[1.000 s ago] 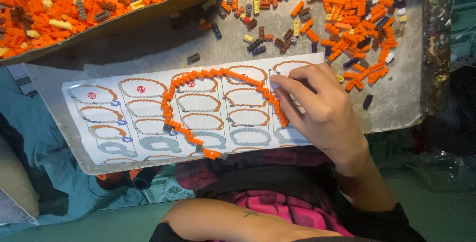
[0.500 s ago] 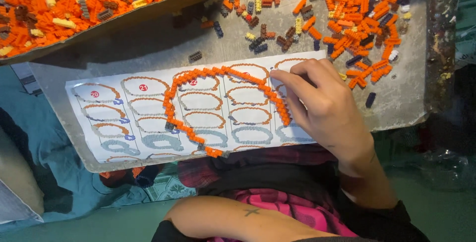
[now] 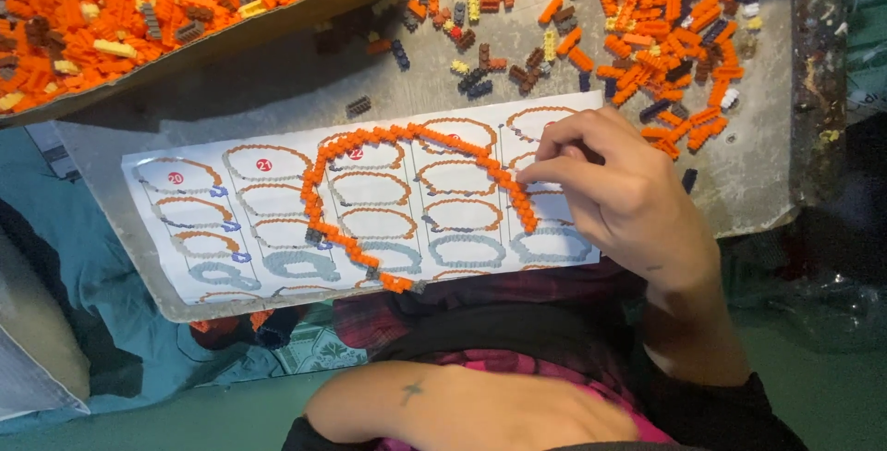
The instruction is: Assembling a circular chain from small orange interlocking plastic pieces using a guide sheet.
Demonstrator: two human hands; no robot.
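The right hand [image 3: 628,197], shifted slightly from a second ago, now pinches its fingertips onto the right end of the curved orange brick chain [image 3: 407,192] on the instruction sheet [image 3: 185,220], centre frame; the left hand is unseen.

Even, soft light falls from above; the cardboard box [image 3: 231,35] throws a dark shadow onto the grey board [image 3: 277,91]; near corners sit dim; slight softness, no glare
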